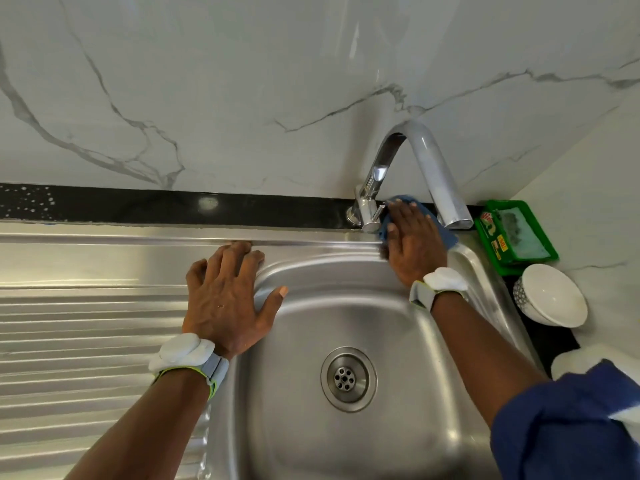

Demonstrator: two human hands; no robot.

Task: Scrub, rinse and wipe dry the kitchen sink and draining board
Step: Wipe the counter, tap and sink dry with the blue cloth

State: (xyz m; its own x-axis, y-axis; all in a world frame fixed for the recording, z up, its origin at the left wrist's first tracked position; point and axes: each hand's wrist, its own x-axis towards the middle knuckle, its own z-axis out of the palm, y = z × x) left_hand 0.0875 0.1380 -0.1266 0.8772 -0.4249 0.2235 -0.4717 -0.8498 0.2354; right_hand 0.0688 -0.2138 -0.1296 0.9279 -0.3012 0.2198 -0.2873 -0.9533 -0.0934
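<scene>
One sink (384, 327), one tap (426, 152), one cloth (449, 239) under right hand (414, 245), one bowl (551, 300)

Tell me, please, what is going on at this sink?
A person is wiping the back ledge of the steel sink with a blue cloth, pressed flat under the right hand beside the base of the tap. The left hand rests flat on the sink's rim next to the draining board. No water is running. A green soap tray and a white bowl sit to the right.
</scene>
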